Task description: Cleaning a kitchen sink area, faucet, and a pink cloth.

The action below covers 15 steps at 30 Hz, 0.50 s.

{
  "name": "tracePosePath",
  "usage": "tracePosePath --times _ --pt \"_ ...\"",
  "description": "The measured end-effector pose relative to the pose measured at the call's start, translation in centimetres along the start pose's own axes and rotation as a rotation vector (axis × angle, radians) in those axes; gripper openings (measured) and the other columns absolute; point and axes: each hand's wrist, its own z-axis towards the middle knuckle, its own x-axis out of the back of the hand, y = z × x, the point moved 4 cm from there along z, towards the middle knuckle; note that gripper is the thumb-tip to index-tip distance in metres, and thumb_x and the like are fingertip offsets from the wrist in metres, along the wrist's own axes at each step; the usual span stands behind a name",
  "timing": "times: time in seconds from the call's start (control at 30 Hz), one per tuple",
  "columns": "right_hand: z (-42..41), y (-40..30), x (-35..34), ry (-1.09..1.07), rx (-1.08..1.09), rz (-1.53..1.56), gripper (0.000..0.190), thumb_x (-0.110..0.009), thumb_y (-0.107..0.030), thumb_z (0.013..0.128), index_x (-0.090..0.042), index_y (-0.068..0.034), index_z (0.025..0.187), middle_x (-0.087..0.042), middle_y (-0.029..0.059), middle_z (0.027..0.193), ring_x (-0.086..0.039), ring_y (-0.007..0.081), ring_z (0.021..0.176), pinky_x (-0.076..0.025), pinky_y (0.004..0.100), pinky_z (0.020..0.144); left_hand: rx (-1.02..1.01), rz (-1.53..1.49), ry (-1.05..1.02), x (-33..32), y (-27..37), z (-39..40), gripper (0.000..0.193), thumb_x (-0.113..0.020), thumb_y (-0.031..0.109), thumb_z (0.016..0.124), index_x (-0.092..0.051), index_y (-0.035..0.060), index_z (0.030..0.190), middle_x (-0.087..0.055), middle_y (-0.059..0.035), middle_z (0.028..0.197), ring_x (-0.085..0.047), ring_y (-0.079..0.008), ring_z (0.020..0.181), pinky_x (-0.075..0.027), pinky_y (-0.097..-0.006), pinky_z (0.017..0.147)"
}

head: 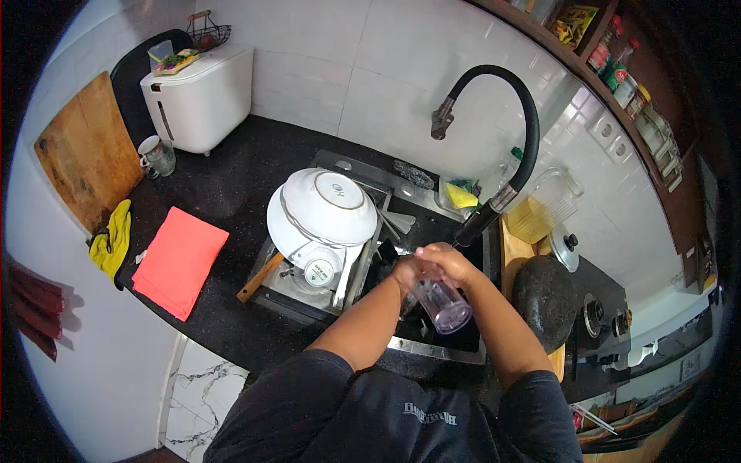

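Observation:
Over the black sink, my left hand and my right hand are both closed around a clear, faintly purple tumbler. The tumbler is tilted, its base pointing down towards me. A black flexible faucet arches above and behind the hands. Left of the basin, a white bowl lies upside down on other white dishes in a drying rack. A clear container and a wooden handle are at the rack's near side. My fingertips are partly hidden by each other.
A coral cloth and yellow glove lie on the left counter, near a wooden cutting board, mugs and a white box. Right of the sink stand a large dark stone-like object, a pot lid and a yellowish pitcher.

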Motion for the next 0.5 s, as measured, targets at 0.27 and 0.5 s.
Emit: tracePosePath --times 0.27,0.5 --pt "0.1 -0.1 3.1 0.434 0.149 0.210 0.024 -0.061 -0.026 0.075 -0.049 -0.011 0.061 -0.043 -0.0027 0.054 -0.039 0.0088 0.045 -0.030 0.0238 0.042 0.112 -0.060 0.137 -1.5 1.1 -1.0 0.028 -0.043 0.034 0.082 -0.052 0.0112 0.096 -0.056 -0.0075 0.082 -0.055 -0.0206 0.071 -0.045 -0.0359 0.064" --pt "3.6 0.1 5.3 0.499 0.510 -0.416 0.032 -0.060 -0.026 0.077 -0.045 -0.009 0.054 -0.037 -0.0052 0.051 -0.032 0.0052 0.048 -0.027 0.0239 0.043 0.123 -0.197 0.109 -7.7 5.7 -6.0 0.064 -0.030 0.064 0.077 -0.050 0.0087 0.103 -0.058 -0.0112 0.085 -0.057 -0.0273 0.074 -0.046 -0.0408 0.065"
